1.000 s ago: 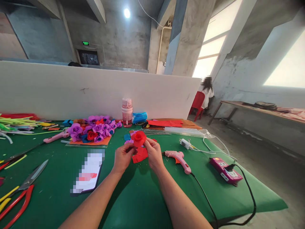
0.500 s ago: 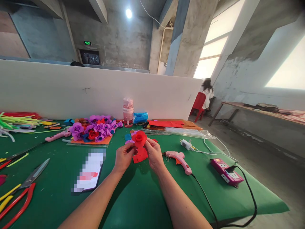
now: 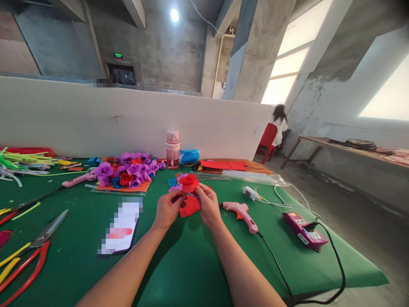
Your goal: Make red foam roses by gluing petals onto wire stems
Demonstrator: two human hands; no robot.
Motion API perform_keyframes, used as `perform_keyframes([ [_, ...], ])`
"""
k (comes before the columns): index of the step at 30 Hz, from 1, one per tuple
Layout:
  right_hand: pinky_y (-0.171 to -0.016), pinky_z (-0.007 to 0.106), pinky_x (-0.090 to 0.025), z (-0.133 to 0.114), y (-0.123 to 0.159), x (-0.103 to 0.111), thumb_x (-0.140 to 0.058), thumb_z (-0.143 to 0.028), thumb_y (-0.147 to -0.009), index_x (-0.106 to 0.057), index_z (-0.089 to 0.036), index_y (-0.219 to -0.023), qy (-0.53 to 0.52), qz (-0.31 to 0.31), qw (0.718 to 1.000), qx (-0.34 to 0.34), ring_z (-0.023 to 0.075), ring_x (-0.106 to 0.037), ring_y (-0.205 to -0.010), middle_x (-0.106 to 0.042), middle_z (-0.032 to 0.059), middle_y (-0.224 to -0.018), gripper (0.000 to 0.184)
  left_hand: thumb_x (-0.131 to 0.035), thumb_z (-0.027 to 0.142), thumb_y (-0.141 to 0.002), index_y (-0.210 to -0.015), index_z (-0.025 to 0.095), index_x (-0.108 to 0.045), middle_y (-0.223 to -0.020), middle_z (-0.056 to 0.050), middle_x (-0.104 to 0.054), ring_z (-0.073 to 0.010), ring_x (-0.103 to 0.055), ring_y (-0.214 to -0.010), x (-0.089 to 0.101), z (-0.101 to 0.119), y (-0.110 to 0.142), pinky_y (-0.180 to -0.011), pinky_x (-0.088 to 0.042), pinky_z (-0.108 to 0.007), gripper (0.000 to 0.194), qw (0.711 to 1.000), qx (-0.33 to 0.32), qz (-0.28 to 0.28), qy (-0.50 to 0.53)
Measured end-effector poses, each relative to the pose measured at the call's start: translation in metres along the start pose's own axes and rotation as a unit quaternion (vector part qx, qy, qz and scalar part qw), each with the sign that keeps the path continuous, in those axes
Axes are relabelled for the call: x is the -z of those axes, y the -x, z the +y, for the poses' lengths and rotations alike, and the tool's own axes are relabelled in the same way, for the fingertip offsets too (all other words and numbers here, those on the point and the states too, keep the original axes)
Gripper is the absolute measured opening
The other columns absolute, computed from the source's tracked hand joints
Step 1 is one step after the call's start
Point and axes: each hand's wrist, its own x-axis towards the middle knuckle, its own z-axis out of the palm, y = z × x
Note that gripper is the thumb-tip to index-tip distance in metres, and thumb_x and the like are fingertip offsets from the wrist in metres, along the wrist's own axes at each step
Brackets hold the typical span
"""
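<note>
A red paper rose (image 3: 189, 182) is held between my two hands above the green table. My left hand (image 3: 169, 207) pinches its lower left side, thumb and fingers together. On the other side, my right hand (image 3: 207, 202) grips the flower's right edge. Below the rose lie red paper pieces (image 3: 189, 206), partly covered by my fingers. Blue and purple petals (image 3: 173, 183) peek out behind my left hand. A pink glue gun (image 3: 240, 213) rests on the table just right of my right hand.
A phone (image 3: 120, 228) and scissors (image 3: 44, 232) lie to the left. Purple and red paper flowers (image 3: 128, 170) are heaped behind, beside a pink bottle (image 3: 173, 149). A magenta power strip (image 3: 305, 230) with cables sits on the right. A white partition (image 3: 140, 115) borders the table's back.
The red rose has tilted slightly in my fingers, its face turning a little. Both hands keep their grip. The whole view has shifted slightly.
</note>
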Motion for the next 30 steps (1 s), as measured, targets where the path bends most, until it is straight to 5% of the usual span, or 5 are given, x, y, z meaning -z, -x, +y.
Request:
perform_keyframes([
  [14,-0.068,0.027,-0.047,0.0,0.001,-0.001,-0.072,-0.04,-0.065,-0.071,-0.02,-0.076,0.009,0.033,0.998,-0.054,0.0166,-0.061,-0.069,-0.07,0.0001,-0.071,0.023,-0.072,0.028,-0.062,-0.068,0.015,-0.065,-0.051,0.002,-0.06,-0.0109,-0.053,-0.043,-0.005,0.013,0.004,-0.045,-0.043,-0.022,0.015,0.995,0.078,-0.023,0.065],
  [30,-0.066,0.026,-0.047,0.004,0.002,-0.002,-0.068,-0.028,-0.069,-0.074,-0.019,-0.079,0.056,0.02,0.998,-0.033,0.0155,-0.063,-0.069,-0.073,0.0013,-0.078,0.015,-0.068,0.027,-0.064,-0.067,0.016,-0.064,-0.052,0.002,-0.058,-0.0109,-0.051,-0.044,-0.003,0.007,0.003,-0.045,-0.042,-0.023,0.013,0.995,0.081,-0.032,0.055],
])
